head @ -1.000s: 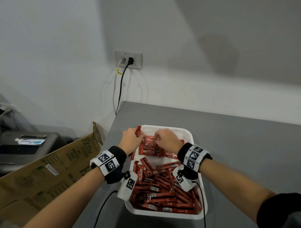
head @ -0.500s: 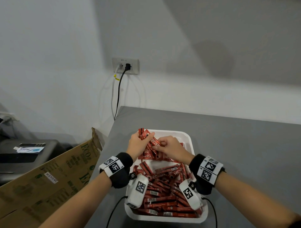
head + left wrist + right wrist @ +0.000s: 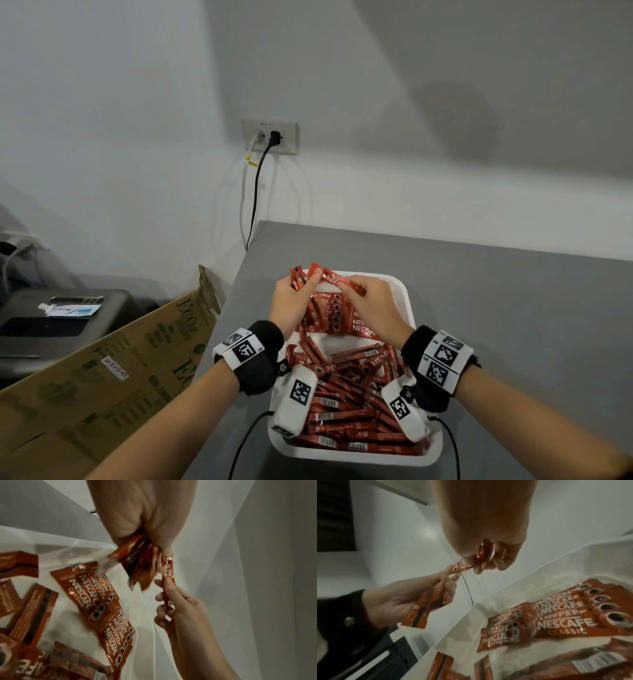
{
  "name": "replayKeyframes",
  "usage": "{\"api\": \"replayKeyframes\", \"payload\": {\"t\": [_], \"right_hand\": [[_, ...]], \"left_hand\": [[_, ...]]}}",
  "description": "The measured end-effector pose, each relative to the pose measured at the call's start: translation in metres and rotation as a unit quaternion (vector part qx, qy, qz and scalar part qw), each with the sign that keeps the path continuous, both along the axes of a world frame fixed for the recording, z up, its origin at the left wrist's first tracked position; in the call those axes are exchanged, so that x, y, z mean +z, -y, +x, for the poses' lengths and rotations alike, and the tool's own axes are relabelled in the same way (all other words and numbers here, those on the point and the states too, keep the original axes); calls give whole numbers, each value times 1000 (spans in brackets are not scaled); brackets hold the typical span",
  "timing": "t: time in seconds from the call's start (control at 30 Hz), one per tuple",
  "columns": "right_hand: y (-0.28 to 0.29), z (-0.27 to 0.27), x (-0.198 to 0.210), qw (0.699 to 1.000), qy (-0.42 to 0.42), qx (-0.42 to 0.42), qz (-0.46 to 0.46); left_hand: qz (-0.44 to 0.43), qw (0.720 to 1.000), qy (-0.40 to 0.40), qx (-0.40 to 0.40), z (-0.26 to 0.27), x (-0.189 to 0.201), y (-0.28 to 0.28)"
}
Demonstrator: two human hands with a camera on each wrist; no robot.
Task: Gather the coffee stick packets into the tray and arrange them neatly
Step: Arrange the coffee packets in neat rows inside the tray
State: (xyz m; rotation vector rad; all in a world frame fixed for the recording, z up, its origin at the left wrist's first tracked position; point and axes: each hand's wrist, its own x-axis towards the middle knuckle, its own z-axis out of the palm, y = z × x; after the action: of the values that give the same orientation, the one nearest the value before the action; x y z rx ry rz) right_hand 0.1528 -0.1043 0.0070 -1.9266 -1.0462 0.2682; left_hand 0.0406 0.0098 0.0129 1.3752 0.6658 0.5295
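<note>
Lettering on the red coffee stick packets (image 3: pixel 346 387) reads "NESCAFE CLASSIC" in white, each with a small cup picture; the cardboard box (image 3: pixel 113 363) left of the grey table (image 3: pixel 513 308) shows "ECO" in green. Since half a second ago I have lifted both hands a little higher over the far end of the white tray (image 3: pixel 402 291), and the sticks in my fingers now fan out above its rim. My left hand (image 3: pixel 294 301) is curled round a small bunch of packets (image 3: pixel 137 566), thumb clamped over them. My right hand (image 3: pixel 371 310) pinches a single packet (image 3: pixel 169 577) between thumb and fingertips, its far end touching the left hand's fingers. Below them a neat overlapping row (image 3: pixel 559 614) lies face up at the tray's far end; the loose heap fills the near end.
</note>
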Motion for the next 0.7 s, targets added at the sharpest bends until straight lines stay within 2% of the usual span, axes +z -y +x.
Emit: {"api": "replayKeyframes", "payload": {"t": [0.07, 0.17, 0.27, 0.43, 0.5, 0.57, 0.63, 0.7], "right_hand": [[0, 2, 3, 998, -51, -36, 25], [1, -2, 5, 995, -98, 12, 22], [-2, -11, 0, 991, -83, 95, -43], [6, 2, 7, 961, -93, 194, -173], [11, 10, 13, 978, -77, 146, -132], [9, 12, 17, 991, -77, 94, -55], [4, 9, 18, 992, -53, 101, -55], [0, 8, 13, 992, -17, 102, -68]], "left_hand": [[-10, 1000, -2, 14, 0, 1, -3], [3, 999, -18, -29, 0, 2, -4], [78, 995, -20, -63, 2, 5, 2], [92, 993, -40, -54, -5, 3, -7], [147, 977, -97, -124, -8, 6, -12], [214, 939, -168, -211, -9, 11, -9], [244, 921, -199, -231, -7, 10, -4], [239, 923, -198, -227, -5, 8, -2]]}}
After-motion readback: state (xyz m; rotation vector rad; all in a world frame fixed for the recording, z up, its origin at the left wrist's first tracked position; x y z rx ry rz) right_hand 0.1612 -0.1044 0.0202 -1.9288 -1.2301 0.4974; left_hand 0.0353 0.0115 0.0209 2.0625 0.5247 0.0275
